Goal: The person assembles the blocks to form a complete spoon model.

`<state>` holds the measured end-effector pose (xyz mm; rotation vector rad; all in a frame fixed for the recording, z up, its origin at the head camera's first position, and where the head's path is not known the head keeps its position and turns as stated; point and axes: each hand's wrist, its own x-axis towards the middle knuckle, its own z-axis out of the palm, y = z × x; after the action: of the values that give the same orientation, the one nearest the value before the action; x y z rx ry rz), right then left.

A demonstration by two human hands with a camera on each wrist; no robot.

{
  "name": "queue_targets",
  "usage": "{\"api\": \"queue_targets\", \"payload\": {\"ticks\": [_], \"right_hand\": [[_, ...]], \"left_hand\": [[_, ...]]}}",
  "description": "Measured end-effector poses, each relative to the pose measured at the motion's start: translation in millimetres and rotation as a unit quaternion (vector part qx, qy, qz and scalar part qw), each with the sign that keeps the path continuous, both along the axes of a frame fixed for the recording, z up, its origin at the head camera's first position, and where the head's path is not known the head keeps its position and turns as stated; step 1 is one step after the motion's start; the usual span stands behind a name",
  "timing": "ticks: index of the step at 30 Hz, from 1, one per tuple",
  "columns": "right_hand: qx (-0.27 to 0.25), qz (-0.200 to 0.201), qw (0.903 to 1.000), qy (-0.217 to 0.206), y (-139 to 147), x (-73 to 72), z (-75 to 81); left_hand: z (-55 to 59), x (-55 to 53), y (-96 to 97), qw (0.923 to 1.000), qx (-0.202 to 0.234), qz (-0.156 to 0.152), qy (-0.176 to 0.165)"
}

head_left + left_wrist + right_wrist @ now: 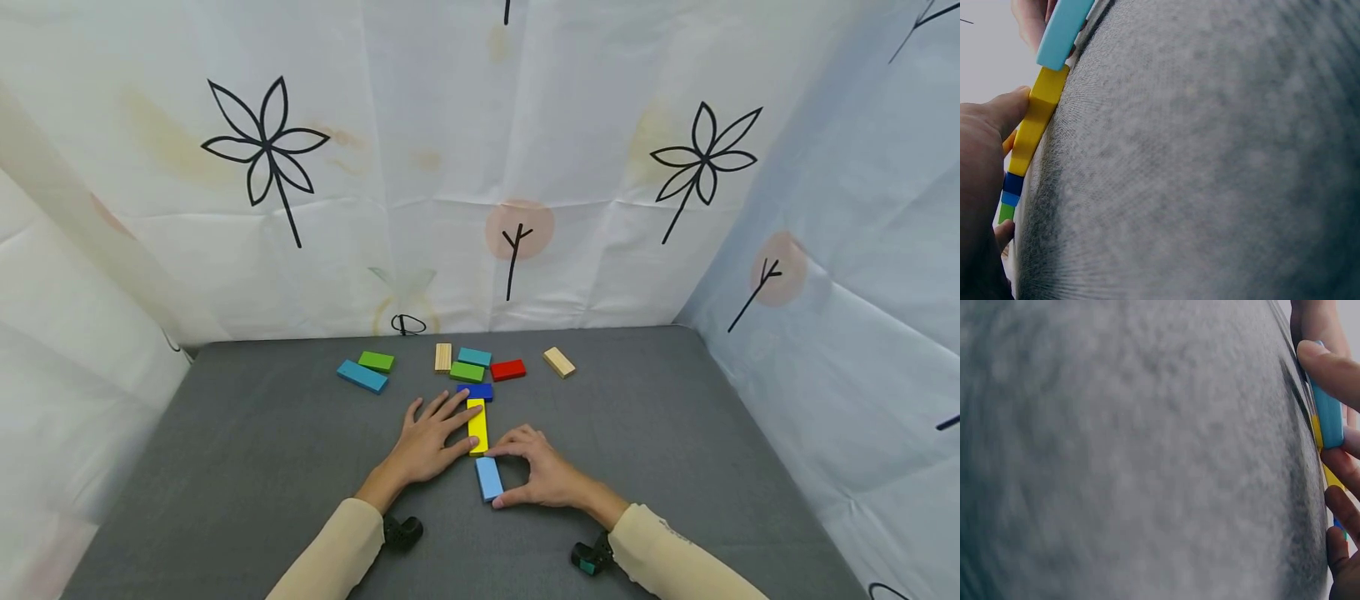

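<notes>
Right hand (551, 477) has the pinch here: thumb on the near end of the light blue block (489, 480), index finger at the far end, so the gap is only about as wide as that block is long. Left hand (424, 442) is spread out, thumb against the side of the yellow block (477, 427), index tip on it too, another fingertip at the dark blue block (482, 391). My read: I'm at the step of lining up the light blue block with the near end of the yellow one on the grey table (247, 483), with the other hand probably steadying things. Can't tell if those two blocks actually touch or just sit super close. Next move, I'd guess, calls for a gentle nudge, since it looks slightly angled and off to the right, then letting go without bumping anything.
</notes>
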<state>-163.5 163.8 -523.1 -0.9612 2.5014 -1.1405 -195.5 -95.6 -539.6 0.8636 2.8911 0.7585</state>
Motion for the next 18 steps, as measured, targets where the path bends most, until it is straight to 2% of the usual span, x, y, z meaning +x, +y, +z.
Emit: {"api": "queue_targets", "payload": {"ticks": [5,10,18], "right_hand": [[-0.010,-0.007,0.9999,0.010,-4,1.5,0.1],[-0.012,-0.017,0.9990,0.040,-7,1.2,-2.6],[0.006,-0.019,0.9970,0.074,-12,-0.3,-6.1]], "left_hand": [[-0.6,-0.8,-0.1,1.0000,0.002,-0.001,0.002],[-0.3,-0.6,-0.4,1.0000,0.001,-0.001,0.001],[-0.1,-0.5,-0.1,1.0000,0.001,0.000,-0.005]]}}
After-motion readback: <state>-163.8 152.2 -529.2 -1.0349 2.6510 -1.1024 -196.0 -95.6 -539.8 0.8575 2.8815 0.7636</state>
